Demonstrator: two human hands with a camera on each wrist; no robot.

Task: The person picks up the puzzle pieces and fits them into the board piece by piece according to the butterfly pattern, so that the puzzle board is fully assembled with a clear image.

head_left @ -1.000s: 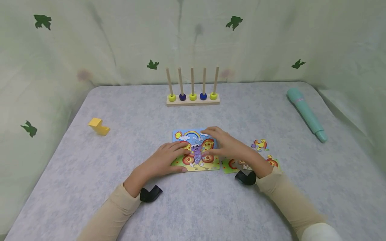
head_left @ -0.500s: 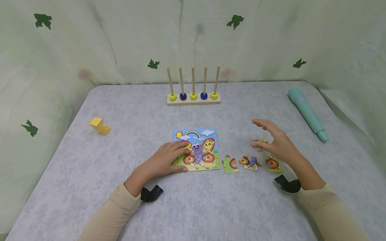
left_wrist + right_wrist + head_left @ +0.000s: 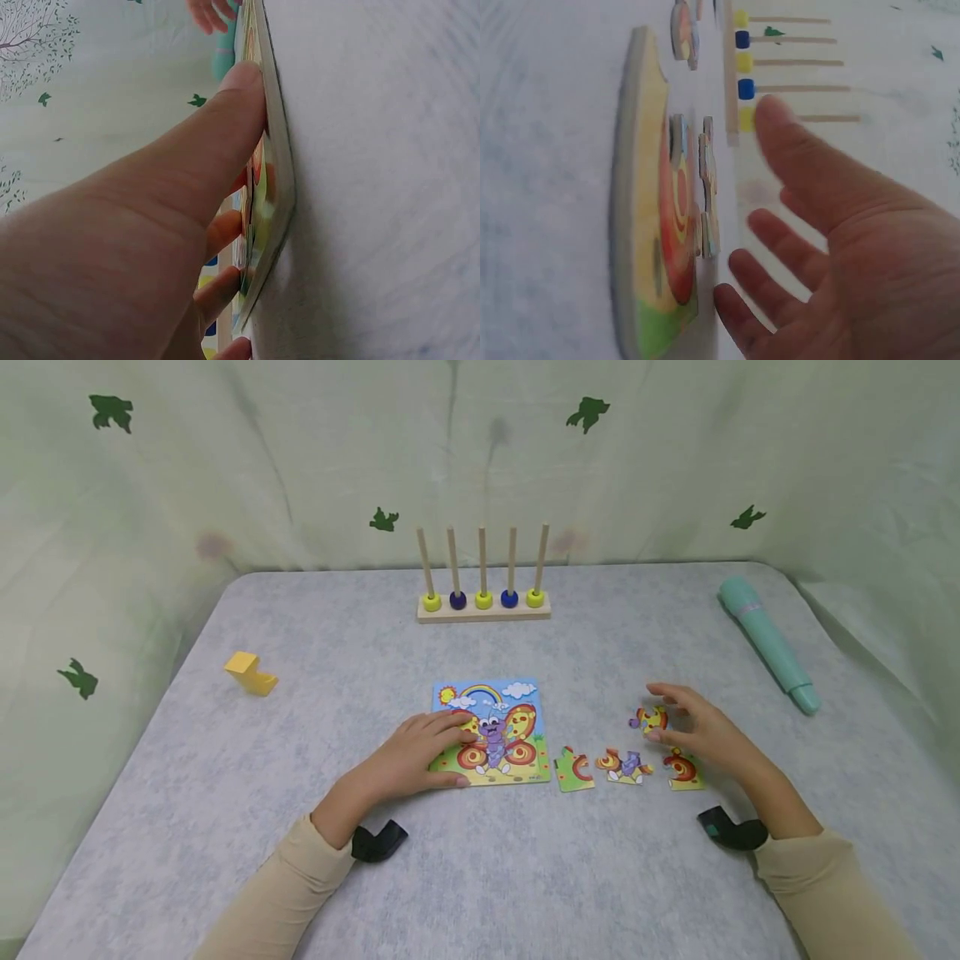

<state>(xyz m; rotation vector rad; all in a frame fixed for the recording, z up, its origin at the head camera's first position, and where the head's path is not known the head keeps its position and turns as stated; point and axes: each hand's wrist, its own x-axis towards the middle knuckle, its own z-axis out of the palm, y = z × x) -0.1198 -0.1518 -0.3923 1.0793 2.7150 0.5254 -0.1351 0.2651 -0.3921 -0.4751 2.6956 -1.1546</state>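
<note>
My left hand [image 3: 412, 758] rests on the left part of a square butterfly puzzle [image 3: 517, 692], fingers spread over the picture. In the left wrist view its thumb lies at the near edge of the puzzle board [image 3: 283, 191]. Around a loose yellow and red puzzle piece [image 3: 654, 718], my right hand [image 3: 712, 739] hovers with fingers and thumb apart. A gap shows between its fingers and the pieces in the right wrist view. Nearer lie a corner piece [image 3: 686, 772], a piece with a purple part [image 3: 628, 766] and a green piece [image 3: 573, 772].
A wooden peg rack [image 3: 483, 613] with yellow and blue beads stands at the table's back. A teal microphone-shaped object [image 3: 771, 645] lies at the right. On the left is a yellow angled block [image 3: 251, 673]. Pale curtain [image 3: 300, 460] surrounds the table.
My right hand has left the puzzle's right side, moved right, then lowered beside the loose yellow and red puzzle piece. My left hand has stayed on the puzzle.
</note>
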